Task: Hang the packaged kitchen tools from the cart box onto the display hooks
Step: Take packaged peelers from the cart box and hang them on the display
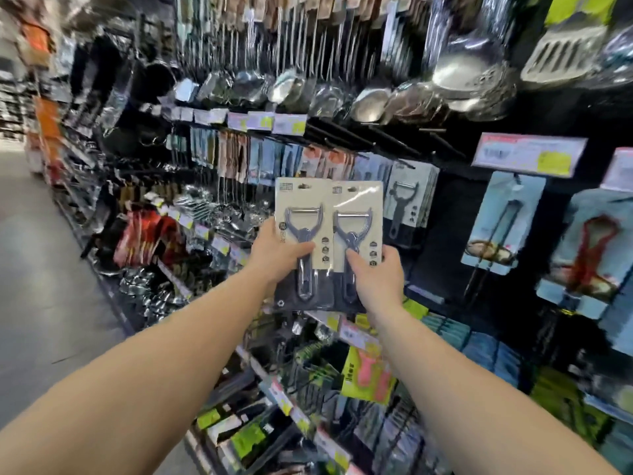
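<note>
Left hand point(274, 250) and right hand point(375, 272) each pinch a light, stiff cream-carded steel peeler pack point(303, 214) low; probably better held nearer its hang-hole.

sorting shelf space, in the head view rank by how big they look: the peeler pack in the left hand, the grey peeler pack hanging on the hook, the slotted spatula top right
1. Peeler pack in the left hand, largest as seen, though it is nearest the camera.
2 and 3. Slotted spatula and hanging grey peeler pack look about alike; the spatula is blurred and cut off, so no ranking.

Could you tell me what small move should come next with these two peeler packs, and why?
Probably lift both toward the hanging peeler packs up right: left hand and right hand hold the two peeler packs below that hook, holes unthreaded.
</note>
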The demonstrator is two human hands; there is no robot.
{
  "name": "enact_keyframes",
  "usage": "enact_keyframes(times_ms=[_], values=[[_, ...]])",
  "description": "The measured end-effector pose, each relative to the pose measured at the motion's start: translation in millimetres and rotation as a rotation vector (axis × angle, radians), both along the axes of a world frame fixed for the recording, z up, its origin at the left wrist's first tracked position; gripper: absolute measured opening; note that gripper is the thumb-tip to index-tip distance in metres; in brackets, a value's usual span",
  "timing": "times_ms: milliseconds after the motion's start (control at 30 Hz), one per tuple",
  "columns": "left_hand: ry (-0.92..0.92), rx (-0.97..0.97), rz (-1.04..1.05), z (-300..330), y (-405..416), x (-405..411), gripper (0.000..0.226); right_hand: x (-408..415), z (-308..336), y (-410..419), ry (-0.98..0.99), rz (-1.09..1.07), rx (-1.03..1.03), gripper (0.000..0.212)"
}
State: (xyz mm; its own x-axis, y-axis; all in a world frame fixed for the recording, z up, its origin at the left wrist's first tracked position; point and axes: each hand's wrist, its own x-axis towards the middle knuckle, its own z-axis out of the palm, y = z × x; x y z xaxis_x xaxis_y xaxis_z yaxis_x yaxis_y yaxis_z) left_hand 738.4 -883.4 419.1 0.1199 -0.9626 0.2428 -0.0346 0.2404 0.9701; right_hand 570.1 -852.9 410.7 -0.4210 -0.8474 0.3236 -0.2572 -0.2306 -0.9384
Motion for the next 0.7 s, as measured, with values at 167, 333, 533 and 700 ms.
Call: enact_keyframes(times_ms=[167,333,533,700], values=[[-0.024,-0.060,-0.166,12.4,-82.3,-0.7,0.051,10.5,3.9,-57.2,-0.013,-0.192,-0.066,0.030],[0.029,-0.107,-0.341,20.9,-138.9,-9.8,0.047,14.6,11.2,-85.1,0.007,-0.372,-0.127,0.035],[0.125,-0.161,-0.426,34.1,-155.1,-24.9,0.036,16.9,32.3,-89.2,0.043,-0.465,-0.181,0.041],[0.164,-0.190,-0.471,43.0,-159.3,-22.2,0.037,24.1,45.4,-96.7,0.048,-0.509,-0.211,0.038]])
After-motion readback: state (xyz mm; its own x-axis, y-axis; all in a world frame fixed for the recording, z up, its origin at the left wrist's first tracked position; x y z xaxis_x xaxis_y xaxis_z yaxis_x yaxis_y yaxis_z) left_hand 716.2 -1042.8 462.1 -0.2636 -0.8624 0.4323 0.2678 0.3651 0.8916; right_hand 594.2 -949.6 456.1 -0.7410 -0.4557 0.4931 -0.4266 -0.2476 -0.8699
